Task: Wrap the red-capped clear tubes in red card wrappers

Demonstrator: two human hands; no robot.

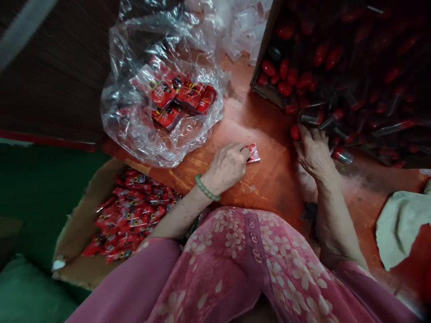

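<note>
Red sachet (pixel 253 153) lying flat on an orange table (pixel 279 188), right of centre, one edge caught under the fingertips (pixel 243 151) of the left hand (pixel 226 168), with the fingers drawn together and pinching it just above the tabletop. Green bead bracelet (pixel 206 188) around that wrist. Farther right, the right hand (pixel 314 154) pressed in among glass vials (pixel 340 119) with red caps, fingers bent downward and slightly spread, one loose red cap (pixel 295 132) just beside the fingertips; any grip on the vials impossible to make out. Above that hand, at upper right of the frame, a cardboard carton (pixel 266 85) packed with more of the vials, several lying loose along its lower edge. At upper centre, a crumpled clear plastic bag (pixel 134 116) around a pile of red sachets (pixel 182 96), with more plastic (pixel 242 31) bunched behind it. At lower left, an open cardboard box (pixel 79 237) heaped with similar sachets (pixel 131 211), the left forearm (pixel 178 220) passing just beside it. Pale green cloth (pixel 400 224) on the table at the right edge, pink floral top (pixel 249 255) across the bottom of the frame, and a green cushion (pixel 27 291) in the lower left corner.
</note>
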